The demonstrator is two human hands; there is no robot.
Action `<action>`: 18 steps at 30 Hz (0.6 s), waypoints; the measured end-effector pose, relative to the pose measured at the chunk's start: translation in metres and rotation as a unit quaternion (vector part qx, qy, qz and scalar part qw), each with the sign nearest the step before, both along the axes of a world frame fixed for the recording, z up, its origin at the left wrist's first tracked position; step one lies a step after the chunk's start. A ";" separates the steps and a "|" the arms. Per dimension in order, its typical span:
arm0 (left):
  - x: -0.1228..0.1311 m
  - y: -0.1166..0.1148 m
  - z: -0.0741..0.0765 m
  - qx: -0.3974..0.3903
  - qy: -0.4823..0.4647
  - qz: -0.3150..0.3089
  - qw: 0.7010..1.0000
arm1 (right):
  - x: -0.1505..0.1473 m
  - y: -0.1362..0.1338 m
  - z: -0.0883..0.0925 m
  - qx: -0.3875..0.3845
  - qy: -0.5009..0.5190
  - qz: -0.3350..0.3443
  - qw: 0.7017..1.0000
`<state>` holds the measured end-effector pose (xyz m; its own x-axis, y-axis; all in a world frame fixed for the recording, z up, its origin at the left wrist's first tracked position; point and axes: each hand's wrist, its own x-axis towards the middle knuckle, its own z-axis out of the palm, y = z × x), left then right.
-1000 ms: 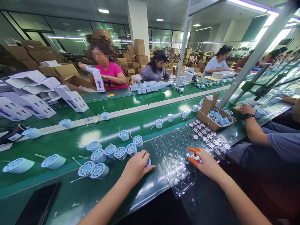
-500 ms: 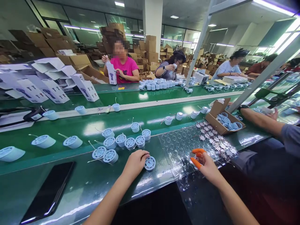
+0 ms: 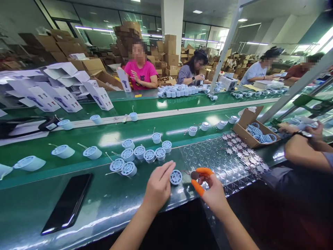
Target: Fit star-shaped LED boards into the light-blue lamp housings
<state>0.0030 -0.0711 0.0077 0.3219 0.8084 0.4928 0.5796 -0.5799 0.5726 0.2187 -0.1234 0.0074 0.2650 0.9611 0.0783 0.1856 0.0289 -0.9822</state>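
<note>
A round light-blue plastic housing (image 3: 176, 177) with a spoked top lies on the near ledge between my hands. My left hand (image 3: 158, 187) is beside its left edge, fingers stretched out and close together; the thumb is hidden, and I cannot tell whether it touches the housing. Orange finger cots cover the thumb and a finger of my right hand (image 3: 210, 189). They pinch a small dark round disc (image 3: 194, 175) with a thin wire, just right of the housing. Several similar blue housings (image 3: 149, 156) with wires stand grouped beyond my left hand.
A black phone (image 3: 68, 203) lies at the left. On the right are a clear plastic tray (image 3: 200, 159), white star-shaped pieces (image 3: 243, 152) and a cardboard box (image 3: 244, 133) of blue rings. A co-worker's arm (image 3: 299, 149) is at the right; others sit across the green belt (image 3: 145, 130).
My right hand has moved left with the disc, from over the clear tray to near the housing. My left hand's fingers have straightened. The camera view has shifted slightly.
</note>
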 end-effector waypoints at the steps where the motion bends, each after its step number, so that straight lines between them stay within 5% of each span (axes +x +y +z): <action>1: 0.002 -0.004 0.007 -0.016 -0.023 -0.043 0.999 | -0.006 0.001 0.003 0.007 0.002 0.010 1.000; 5: 0.006 -0.008 0.018 -0.095 -0.080 -0.138 0.983 | -0.026 0.007 0.016 0.026 0.042 0.098 0.994; 12: -0.013 0.005 0.002 -0.057 -0.047 -0.090 0.993 | -0.024 0.021 0.025 0.146 -0.136 0.144 0.969; 18: -0.021 0.021 -0.013 -0.160 -0.089 -0.037 0.982 | -0.009 0.037 0.013 0.170 -0.244 0.197 0.934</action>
